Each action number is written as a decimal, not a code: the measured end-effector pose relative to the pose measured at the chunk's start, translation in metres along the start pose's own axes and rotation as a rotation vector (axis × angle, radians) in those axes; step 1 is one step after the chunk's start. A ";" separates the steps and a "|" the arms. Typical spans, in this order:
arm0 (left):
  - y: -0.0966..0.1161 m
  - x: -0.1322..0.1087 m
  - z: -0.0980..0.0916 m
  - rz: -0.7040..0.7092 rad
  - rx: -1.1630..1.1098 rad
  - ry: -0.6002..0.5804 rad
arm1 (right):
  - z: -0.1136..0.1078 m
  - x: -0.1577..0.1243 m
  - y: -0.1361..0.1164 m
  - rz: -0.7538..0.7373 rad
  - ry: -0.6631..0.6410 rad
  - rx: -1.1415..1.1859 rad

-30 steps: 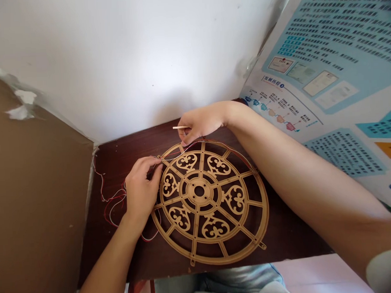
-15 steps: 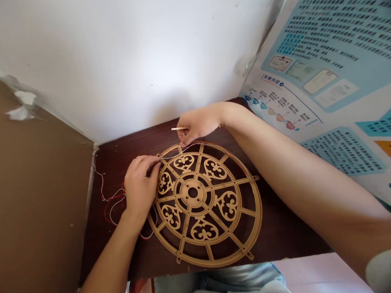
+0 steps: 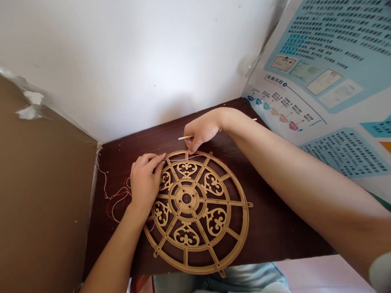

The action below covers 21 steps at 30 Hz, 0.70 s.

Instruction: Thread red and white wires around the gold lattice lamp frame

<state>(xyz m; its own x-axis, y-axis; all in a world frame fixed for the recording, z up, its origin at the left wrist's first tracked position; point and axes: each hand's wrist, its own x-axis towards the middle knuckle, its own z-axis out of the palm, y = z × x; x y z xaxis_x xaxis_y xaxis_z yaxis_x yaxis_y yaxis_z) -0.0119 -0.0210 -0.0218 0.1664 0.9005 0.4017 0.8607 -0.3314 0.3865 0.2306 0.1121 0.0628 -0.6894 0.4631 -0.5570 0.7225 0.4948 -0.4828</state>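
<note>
My right grip [image 3: 203,129] pinches a wooden stick [image 3: 184,138]; I cannot tell if my left grip [image 3: 145,185] is closed on the fretwork wheel [image 3: 217,201]. A hard tug could snag the loose red thread [image 3: 118,194].

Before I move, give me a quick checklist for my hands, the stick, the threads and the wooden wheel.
1. Right hand holding the thin wooden stick: ok, it sits between the fingers.
2. Left hand at the filigree wooden wheel: ok, fingers at its upper-left rim.
3. Left hand pinching a thread: cannot tell, the fingers hide it.
4. Wheel lying flat on the dark wooden table: ok.
5. Red and white threads left of the wheel: not ok, loose and looped together.
</note>
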 end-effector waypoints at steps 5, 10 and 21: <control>0.000 0.000 -0.001 -0.046 -0.019 -0.044 | 0.003 0.008 0.007 -0.015 -0.008 0.033; 0.003 -0.002 -0.006 -0.001 -0.001 -0.013 | 0.008 0.011 0.002 -0.062 0.141 0.068; 0.007 0.007 -0.028 -0.251 -0.391 -0.249 | 0.026 0.027 -0.010 -0.292 -0.079 0.440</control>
<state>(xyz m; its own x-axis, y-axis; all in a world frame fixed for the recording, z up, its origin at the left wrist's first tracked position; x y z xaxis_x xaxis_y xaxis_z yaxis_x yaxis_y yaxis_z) -0.0179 -0.0250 0.0070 0.1281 0.9896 0.0661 0.6528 -0.1343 0.7456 0.2062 0.1003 0.0356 -0.8714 0.2869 -0.3980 0.4663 0.2318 -0.8537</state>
